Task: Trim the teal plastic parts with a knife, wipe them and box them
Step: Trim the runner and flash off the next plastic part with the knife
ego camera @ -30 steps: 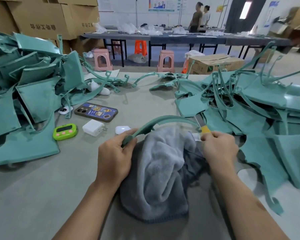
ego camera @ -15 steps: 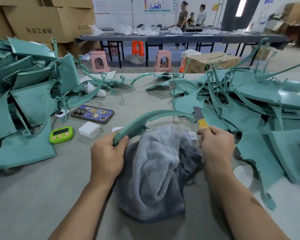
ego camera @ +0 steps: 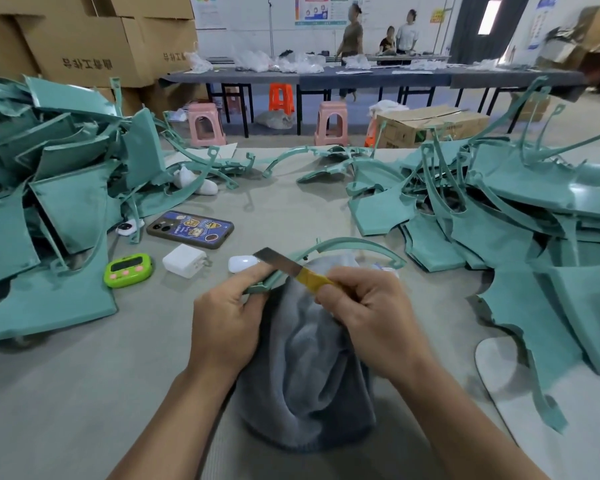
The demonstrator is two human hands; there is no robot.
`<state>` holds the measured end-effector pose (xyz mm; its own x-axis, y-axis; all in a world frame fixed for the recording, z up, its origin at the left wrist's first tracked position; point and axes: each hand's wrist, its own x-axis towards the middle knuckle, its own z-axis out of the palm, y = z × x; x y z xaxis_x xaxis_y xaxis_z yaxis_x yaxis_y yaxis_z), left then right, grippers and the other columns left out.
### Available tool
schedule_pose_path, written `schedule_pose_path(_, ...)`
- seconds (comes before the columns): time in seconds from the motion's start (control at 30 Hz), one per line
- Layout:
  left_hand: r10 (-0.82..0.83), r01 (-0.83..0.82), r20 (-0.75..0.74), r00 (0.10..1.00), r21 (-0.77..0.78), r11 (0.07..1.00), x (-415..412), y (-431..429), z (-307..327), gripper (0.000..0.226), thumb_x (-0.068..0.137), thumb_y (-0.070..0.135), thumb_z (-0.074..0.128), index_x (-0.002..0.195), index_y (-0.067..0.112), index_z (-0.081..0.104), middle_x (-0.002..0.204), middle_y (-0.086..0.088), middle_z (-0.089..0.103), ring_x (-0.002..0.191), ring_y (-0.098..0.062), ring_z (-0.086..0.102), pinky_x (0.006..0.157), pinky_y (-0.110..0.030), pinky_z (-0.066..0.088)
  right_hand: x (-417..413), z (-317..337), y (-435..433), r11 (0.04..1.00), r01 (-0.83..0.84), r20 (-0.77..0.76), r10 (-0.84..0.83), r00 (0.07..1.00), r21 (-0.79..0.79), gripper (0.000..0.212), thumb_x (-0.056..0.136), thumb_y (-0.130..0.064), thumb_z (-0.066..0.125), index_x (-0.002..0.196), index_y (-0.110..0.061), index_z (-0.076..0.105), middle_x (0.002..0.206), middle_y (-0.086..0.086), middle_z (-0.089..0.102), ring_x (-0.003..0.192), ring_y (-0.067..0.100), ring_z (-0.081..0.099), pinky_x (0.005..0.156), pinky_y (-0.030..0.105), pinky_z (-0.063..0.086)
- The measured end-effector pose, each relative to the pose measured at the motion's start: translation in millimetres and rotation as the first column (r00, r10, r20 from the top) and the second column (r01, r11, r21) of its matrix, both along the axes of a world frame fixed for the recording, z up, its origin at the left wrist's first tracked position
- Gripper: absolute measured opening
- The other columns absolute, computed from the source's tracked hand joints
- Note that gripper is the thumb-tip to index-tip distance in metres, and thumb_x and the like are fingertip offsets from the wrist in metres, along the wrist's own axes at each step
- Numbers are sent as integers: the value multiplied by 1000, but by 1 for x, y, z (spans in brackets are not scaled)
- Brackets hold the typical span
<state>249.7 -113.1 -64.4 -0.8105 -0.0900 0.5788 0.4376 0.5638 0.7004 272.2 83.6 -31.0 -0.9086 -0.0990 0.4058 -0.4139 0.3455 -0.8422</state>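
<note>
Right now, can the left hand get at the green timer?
Probably yes: only bare table lies between the left hand and the green timer. But it grips the curved teal part, which it must release first.

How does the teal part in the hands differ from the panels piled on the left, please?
The part is a thin curved strip; the panels are broad and flat. The part is held by the left hand, with the right hand's knife at its end; the panels lie heaped, untouched. Both are teal plastic.
</note>
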Motion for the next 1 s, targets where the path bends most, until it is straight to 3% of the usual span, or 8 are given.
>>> schedule_pose_path(0.17,-20,20,8,1000,8,1000,-2,-1,-3,43,91,2,67,114,37,75,103,49,60,107,19,58,92,1,37,-20,-2,23,831,519,49,-537,842,198,31,95,-20,62,66,-8,60,50,0,49,47,13,37,49,32,35)
schedule_pose_path(0.3,-22,21,-44,999,-33,999,-1,0,-2,39,89,9,64,116,34,75,106,49,60,108,19,58,93,0,37,-10,1,20,980,201,32,-200,979,-19,28,93,-20,67,68,-9,62,51,1,46,47,10,36,46,33,31)
schedule_pose_path(0.37,-23,21,-55,998,-31,999,-1,0,-2,39,88,10,63,116,34,75,107,48,60,108,18,59,93,0,38,-7,1,10,996,82,45,-84,995,47,28,90,-24,65,65,-12,61,55,3,49,50,16,41,49,36,35)
schedule_pose_path(0.53,-4,4,0,1000,-11,1000,-2,-3,-4,42,89,3,68,116,35,75,103,50,60,107,19,59,92,0,38,-23,2,29,785,557,-2,-579,816,270,38,96,-23,59,60,-10,54,46,-4,47,48,18,43,48,30,29)
schedule_pose_path(0.67,-16,15,-21,1000,-14,1000,0,0,-2,44,90,0,68,116,34,75,105,47,61,109,17,60,94,-1,39,-15,0,13,975,218,45,-220,975,47,30,91,-24,63,67,-6,58,48,-7,39,47,7,34,46,28,30)
schedule_pose_path(0.73,-12,12,-23,1000,3,1000,1,-1,-2,44,89,0,68,115,34,75,106,46,62,108,16,60,94,-1,39,-21,-4,13,953,283,95,-293,951,111,26,88,-25,62,68,-8,64,47,-4,46,43,6,36,42,26,30)
schedule_pose_path(0.9,-9,9,-3,1000,59,998,5,0,2,52,90,0,69,110,47,72,107,43,65,108,14,62,94,-3,41,-36,-10,61,674,699,267,-738,620,240,32,93,-21,61,70,0,68,58,14,63,50,21,44,49,36,40)
schedule_pose_path(1.0,-6,7,-13,1000,65,998,5,4,5,54,90,2,70,109,53,67,104,48,62,106,18,60,91,0,39,-28,-8,45,843,538,204,-527,825,0,27,95,-25,61,75,-11,73,51,5,56,46,15,38,44,32,31)
